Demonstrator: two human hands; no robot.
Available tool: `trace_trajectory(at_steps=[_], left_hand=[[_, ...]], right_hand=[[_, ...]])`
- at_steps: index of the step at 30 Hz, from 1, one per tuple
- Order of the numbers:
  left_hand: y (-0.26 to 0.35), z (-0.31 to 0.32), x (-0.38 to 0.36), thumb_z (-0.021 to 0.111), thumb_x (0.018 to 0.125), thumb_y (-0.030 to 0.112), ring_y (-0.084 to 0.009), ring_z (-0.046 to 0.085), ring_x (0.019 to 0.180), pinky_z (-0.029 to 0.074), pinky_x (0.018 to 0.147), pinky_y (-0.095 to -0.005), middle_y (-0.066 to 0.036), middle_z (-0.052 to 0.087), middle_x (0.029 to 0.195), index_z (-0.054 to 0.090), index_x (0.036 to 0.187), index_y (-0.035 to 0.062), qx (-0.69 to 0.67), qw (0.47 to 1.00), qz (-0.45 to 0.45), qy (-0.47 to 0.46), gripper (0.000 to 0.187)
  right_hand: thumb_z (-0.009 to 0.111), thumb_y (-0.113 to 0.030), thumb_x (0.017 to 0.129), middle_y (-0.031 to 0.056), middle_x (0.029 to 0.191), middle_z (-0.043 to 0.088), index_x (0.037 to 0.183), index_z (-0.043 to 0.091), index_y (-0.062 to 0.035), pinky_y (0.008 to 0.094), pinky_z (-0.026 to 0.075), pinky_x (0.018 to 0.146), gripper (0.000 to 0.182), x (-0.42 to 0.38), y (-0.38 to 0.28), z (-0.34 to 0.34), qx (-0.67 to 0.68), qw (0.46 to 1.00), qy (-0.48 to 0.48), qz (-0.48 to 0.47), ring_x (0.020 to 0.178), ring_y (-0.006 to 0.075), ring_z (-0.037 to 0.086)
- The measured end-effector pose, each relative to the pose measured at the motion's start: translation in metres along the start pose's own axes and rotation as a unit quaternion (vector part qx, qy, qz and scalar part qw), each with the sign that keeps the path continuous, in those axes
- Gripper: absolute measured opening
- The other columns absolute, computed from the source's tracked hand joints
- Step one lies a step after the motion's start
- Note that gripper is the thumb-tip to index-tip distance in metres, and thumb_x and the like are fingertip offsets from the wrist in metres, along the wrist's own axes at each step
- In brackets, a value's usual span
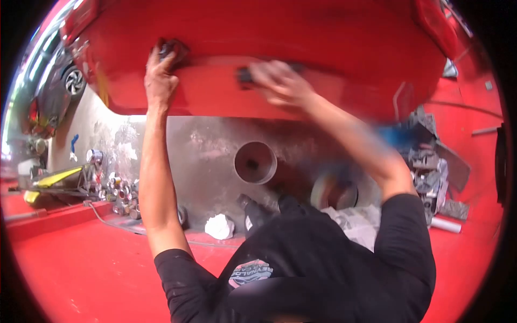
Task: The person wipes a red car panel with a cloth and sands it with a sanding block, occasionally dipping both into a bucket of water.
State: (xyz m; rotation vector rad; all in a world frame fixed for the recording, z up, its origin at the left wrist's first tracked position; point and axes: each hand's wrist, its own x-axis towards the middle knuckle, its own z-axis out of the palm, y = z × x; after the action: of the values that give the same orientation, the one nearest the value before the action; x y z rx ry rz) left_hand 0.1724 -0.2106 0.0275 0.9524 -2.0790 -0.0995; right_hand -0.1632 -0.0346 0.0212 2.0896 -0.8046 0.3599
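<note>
A glossy red car panel (318, 32) fills the upper part of the head view. My left hand (160, 78) is at the panel's left side, its fingers closed round a dark, crumpled pad or cloth (180, 51) against the surface. Near the panel's middle is my right hand (283, 83), smeared by motion. It grips a dark block (245, 77), partly covered by the fingers; blur hides its exact kind. The right forearm crosses in front of the panel's lower edge.
Below the panel stands a round open container (256, 162), with a second round container (335, 192) to its right. White crumpled material (219, 226) lies near my feet. Several cans (124, 194) and a yellow-and-black object (56, 178) are at left; grey parts (425, 159) are piled at right.
</note>
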Motion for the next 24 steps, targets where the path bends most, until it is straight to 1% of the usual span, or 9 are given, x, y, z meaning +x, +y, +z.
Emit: trace_trajectory(at_steps=[3, 4, 6, 8, 13, 15, 18, 21, 24], left_hand=[[0.008, 0.010, 0.001, 0.058, 0.074, -0.010, -0.0381, 0.050, 0.151, 0.041, 0.126, -0.0455, -0.018, 0.056, 0.161, 0.075, 0.142, 0.0186, -0.004, 0.998, 0.036, 0.044, 0.076], [0.014, 0.007, -0.002, 0.050, 0.072, -0.011, -0.0365, 0.044, 0.157, 0.034, 0.131, -0.0434, -0.020, 0.051, 0.166, 0.073, 0.145, 0.0149, 0.022, 0.999, 0.009, 0.027, 0.081], [0.012, 0.004, -0.005, 0.055, 0.072, -0.009, -0.0405, 0.047, 0.153, 0.038, 0.128, -0.0459, -0.020, 0.051, 0.165, 0.075, 0.143, 0.0204, 0.000, 1.000, 0.003, 0.026, 0.080], [0.010, 0.008, -0.005, 0.053, 0.071, -0.009, -0.0406, 0.047, 0.153, 0.038, 0.128, -0.0457, -0.021, 0.050, 0.166, 0.074, 0.144, 0.0205, 0.011, 1.000, -0.006, 0.026, 0.081], [0.016, 0.018, 0.001, 0.052, 0.071, -0.010, -0.0407, 0.048, 0.153, 0.040, 0.127, -0.0434, -0.021, 0.050, 0.166, 0.075, 0.142, 0.0205, -0.034, 0.999, -0.002, 0.026, 0.081], [0.022, 0.016, -0.001, 0.052, 0.071, -0.010, -0.0405, 0.049, 0.152, 0.040, 0.127, -0.0430, -0.022, 0.051, 0.165, 0.076, 0.141, 0.0187, -0.024, 0.999, -0.013, 0.023, 0.079], [0.026, 0.015, 0.002, 0.053, 0.072, -0.010, -0.0399, 0.050, 0.152, 0.040, 0.127, -0.0424, -0.022, 0.051, 0.164, 0.077, 0.138, 0.0132, -0.009, 0.999, -0.010, 0.033, 0.074], [0.008, 0.014, -0.003, 0.052, 0.071, -0.010, -0.0405, 0.049, 0.152, 0.039, 0.128, -0.0427, -0.023, 0.051, 0.165, 0.077, 0.138, 0.0115, -0.008, 1.000, 0.006, 0.024, 0.074], [0.020, 0.015, 0.000, 0.052, 0.073, -0.010, -0.0409, 0.049, 0.152, 0.040, 0.127, -0.0428, -0.022, 0.052, 0.164, 0.077, 0.139, 0.0141, 0.016, 0.999, -0.026, 0.020, 0.075]], right_hand=[[0.072, -0.022, 0.078, 0.0173, 0.146, 0.063, 0.104, 0.082, -0.0072, 0.0489, 0.051, 0.109, 0.032, 0.008, -0.003, -0.004, -0.004, 1.000, -0.027, 0.014, 0.124, 0.0330, 0.064], [0.074, -0.021, 0.079, 0.0173, 0.145, 0.063, 0.104, 0.082, -0.0090, 0.0487, 0.052, 0.108, 0.029, -0.021, 0.007, -0.014, 0.029, 0.999, -0.011, 0.012, 0.125, 0.0327, 0.064], [0.079, -0.020, 0.082, 0.0166, 0.145, 0.064, 0.103, 0.082, -0.0106, 0.0476, 0.055, 0.104, 0.023, -0.112, 0.025, -0.042, 0.001, 0.997, 0.062, 0.056, 0.124, 0.0315, 0.064], [0.084, -0.020, 0.082, 0.0146, 0.145, 0.065, 0.110, 0.081, -0.0091, 0.0458, 0.058, 0.101, 0.030, -0.181, 0.043, -0.089, -0.005, 0.995, -0.029, 0.094, 0.123, 0.0294, 0.065], [0.068, -0.026, 0.081, 0.0146, 0.153, 0.058, 0.114, 0.080, -0.0036, 0.0460, 0.057, 0.104, 0.042, -0.059, 0.031, -0.011, -0.002, 1.000, 0.019, 0.017, 0.121, 0.0310, 0.063], [0.077, -0.018, 0.075, 0.0169, 0.151, 0.060, 0.103, 0.079, -0.0068, 0.0484, 0.056, 0.107, 0.030, -0.018, 0.012, -0.009, -0.002, 1.000, -0.015, 0.012, 0.125, 0.0349, 0.064], [0.071, -0.025, 0.082, 0.0129, 0.152, 0.059, 0.113, 0.081, -0.0090, 0.0472, 0.056, 0.108, 0.036, -0.094, 0.034, -0.027, -0.003, 1.000, 0.010, 0.014, 0.132, 0.0293, 0.060], [0.075, -0.022, 0.082, 0.0115, 0.152, 0.060, 0.109, 0.083, -0.0151, 0.0458, 0.056, 0.108, 0.030, -0.204, 0.046, -0.085, 0.023, 0.996, -0.020, 0.084, 0.130, 0.0308, 0.061], [0.076, -0.023, 0.080, 0.0111, 0.148, 0.064, 0.111, 0.083, -0.0145, 0.0471, 0.056, 0.107, 0.033, -0.168, 0.048, -0.069, 0.034, 0.998, -0.004, 0.061, 0.127, 0.0312, 0.063]])
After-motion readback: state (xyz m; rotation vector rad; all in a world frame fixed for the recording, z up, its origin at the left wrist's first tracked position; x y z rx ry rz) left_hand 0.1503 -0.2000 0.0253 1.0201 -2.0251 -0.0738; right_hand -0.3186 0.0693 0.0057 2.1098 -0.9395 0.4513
